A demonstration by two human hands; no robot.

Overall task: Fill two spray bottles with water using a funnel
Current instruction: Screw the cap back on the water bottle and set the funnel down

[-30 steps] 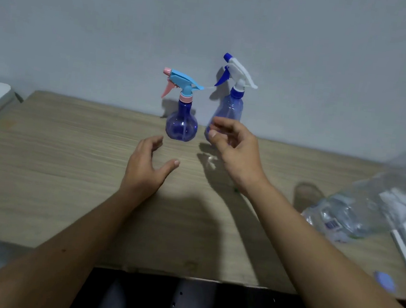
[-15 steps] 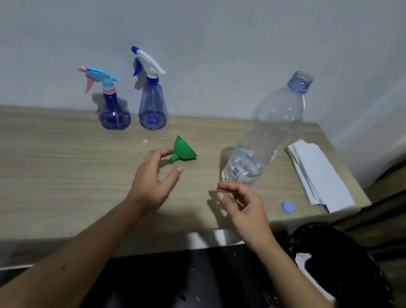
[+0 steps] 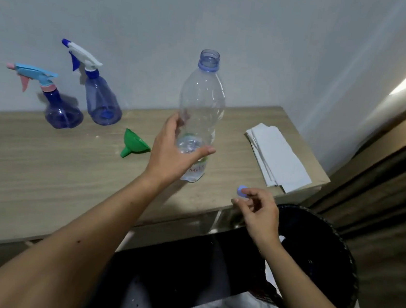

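Note:
Two blue see-through spray bottles stand at the back left of the wooden table: a round one with a light-blue and pink head, and a cone-shaped one with a white and blue head. A green funnel lies on its side to their right. A tall clear water bottle stands uncapped with a little water at its bottom. My left hand grips its lower part, thumb across the front. My right hand pinches the bottle's small blue cap near the table's front right corner.
A stack of folded white paper lies at the table's right end. A black round bin stands on the floor below that corner. A grey wall runs behind the table, and a dark curtain hangs at the right.
The view has swung further right. My left hand moved past the funnel and closed round the water bottle. My right hand moved right and took hold of the blue cap.

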